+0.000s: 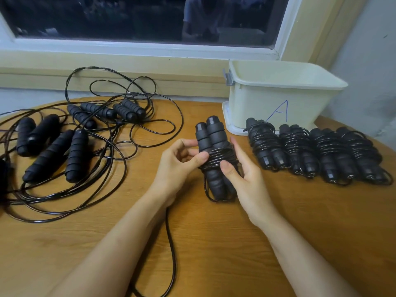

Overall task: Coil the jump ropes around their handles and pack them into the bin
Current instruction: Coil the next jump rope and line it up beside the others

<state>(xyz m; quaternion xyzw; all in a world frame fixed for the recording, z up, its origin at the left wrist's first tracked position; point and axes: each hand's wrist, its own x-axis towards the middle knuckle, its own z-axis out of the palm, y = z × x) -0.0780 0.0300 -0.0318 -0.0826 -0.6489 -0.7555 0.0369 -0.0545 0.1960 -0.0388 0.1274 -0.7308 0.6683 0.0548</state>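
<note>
Black foam handles, two side by side, make up the half-wound jump rope [211, 144] held just above the middle of the wooden table [214, 249]. Its thin dark cord is coiled several times around the handles' waist. The left hand [177, 166] curls in from the left, its thumb pressed against the coils. The right hand [246, 176] grips from the other side, thumb laid on the front of the wraps and fingers reaching round behind the handles. A loose length of cord [171, 243] trails from under the left wrist down towards the near edge of the table.

To the right, four wound jump ropes [300, 151] lie in a row on the table, touching one another, just in front of the cream plastic bin [278, 95]. The bin stands at the far right of the table below the window [128, 18] and bears a hand-drawn blue letter A [279, 111]. At the left, a tangle of unwound jump ropes [75, 133] is spread over the table, their handles lying in pairs among looping cord.
</note>
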